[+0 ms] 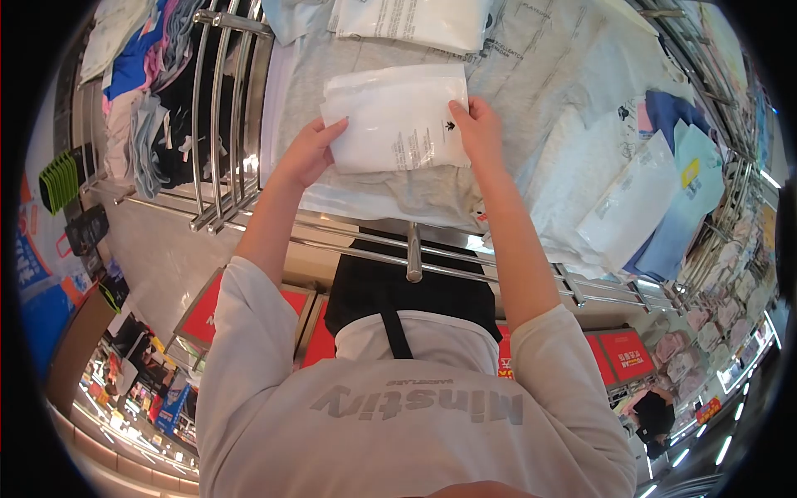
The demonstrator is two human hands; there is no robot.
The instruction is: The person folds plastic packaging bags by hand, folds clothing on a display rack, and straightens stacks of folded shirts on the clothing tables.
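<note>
Between my two hands is a folded white garment in a clear plastic bag [390, 116], with small dark print near its lower right. My left hand [315, 149] grips its left edge, thumb on top. At the right edge, my right hand [480, 129] pinches the bag with the thumb on top and the fingers underneath. The bag lies over or just above a grey garment in clear plastic [540, 66] spread on the rack; I cannot tell whether they touch. Beyond it is another bagged white garment [411, 23].
A chrome rail [374, 245] runs along the near edge of the rack. To the right lie a white bagged garment [627, 199] and a light green one [697, 158]. Folded clothes [149, 141] fill a rack at left. Red boxes [623, 355] stand below.
</note>
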